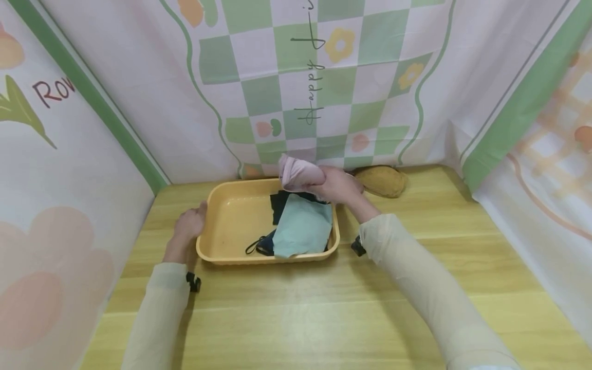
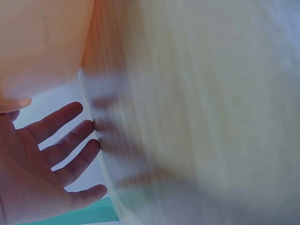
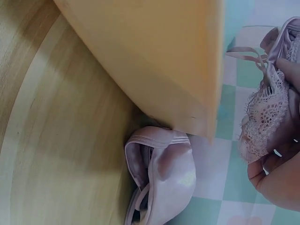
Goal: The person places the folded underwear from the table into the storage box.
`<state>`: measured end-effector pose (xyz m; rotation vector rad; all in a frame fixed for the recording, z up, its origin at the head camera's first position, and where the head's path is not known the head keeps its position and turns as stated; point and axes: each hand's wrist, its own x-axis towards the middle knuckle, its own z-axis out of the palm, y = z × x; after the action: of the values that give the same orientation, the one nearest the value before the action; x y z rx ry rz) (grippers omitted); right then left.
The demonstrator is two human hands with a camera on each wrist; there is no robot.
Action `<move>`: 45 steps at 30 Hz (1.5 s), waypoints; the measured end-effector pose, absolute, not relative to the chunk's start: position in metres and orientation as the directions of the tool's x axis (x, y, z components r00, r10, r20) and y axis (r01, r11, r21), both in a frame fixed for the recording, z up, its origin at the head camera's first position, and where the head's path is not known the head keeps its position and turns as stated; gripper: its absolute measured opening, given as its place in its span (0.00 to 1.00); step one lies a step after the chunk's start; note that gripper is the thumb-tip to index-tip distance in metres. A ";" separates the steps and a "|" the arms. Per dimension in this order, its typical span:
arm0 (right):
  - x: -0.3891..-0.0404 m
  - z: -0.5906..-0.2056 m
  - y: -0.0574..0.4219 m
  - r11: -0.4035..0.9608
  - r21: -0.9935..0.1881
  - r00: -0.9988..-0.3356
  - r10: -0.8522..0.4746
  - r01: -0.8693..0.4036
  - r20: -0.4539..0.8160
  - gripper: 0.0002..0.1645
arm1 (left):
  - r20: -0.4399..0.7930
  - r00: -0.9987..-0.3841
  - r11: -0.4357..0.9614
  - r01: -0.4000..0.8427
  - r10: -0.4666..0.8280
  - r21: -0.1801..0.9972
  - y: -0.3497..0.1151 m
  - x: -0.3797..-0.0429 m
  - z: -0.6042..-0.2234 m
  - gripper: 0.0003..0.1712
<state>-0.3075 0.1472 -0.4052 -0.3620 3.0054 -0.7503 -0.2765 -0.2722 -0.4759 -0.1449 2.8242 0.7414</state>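
Observation:
A yellow tray point(image 1: 240, 205) stands on the table with a pale blue-green cloth piece point(image 1: 302, 226), black fabric point(image 1: 278, 205) and a dark item with a thin cord loop point(image 1: 265, 244) in its right half. Over the tray's back right corner my right hand point(image 1: 339, 185) grips a pink lace-trimmed bra point(image 1: 298, 173); its lace and thin straps show in the right wrist view. At the tray's left rim is my left hand point(image 1: 190, 223). The left wrist view shows that hand's fingers point(image 2: 70, 154) spread and fairly straight, its thumb mostly hidden behind the rim.
Right of the tray, against the back wall, lies a mustard cup-shaped garment point(image 1: 381, 181). In the right wrist view a shiny mauve-looking cup point(image 3: 161, 173) lies by the tray's corner. Printed cloth walls point(image 1: 324, 92) enclose the wooden table point(image 1: 296, 318) at back and sides.

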 end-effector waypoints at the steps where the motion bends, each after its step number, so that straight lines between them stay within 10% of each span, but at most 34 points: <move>1: -0.309 -0.406 0.147 0.874 -0.441 -0.975 -0.220 -0.206 0.019 0.29 | -0.235 -0.971 0.867 -0.149 -0.039 0.475 -0.272 -0.276 -0.476 0.52; 9: -0.315 -0.417 0.141 0.909 -0.301 -0.956 -0.291 -0.287 0.033 0.27 | -0.237 -0.971 0.870 -0.149 -0.039 0.469 -0.271 -0.275 -0.477 0.53; 16: -0.312 -0.422 0.141 0.920 -0.210 -0.942 -0.336 -0.332 0.014 0.50 | -0.228 -0.973 0.869 -0.143 -0.036 0.474 -0.270 -0.278 -0.477 0.54; 45: -0.303 -0.419 0.165 0.756 -0.618 -0.976 -0.197 -0.213 0.095 0.38 | -0.232 -0.972 0.872 -0.153 -0.046 0.466 -0.271 -0.276 -0.476 0.54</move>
<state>-0.3027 0.1654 -0.4190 -0.3465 2.9664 -1.0491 -0.2764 -0.2710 -0.4757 -0.1522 2.8304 0.7297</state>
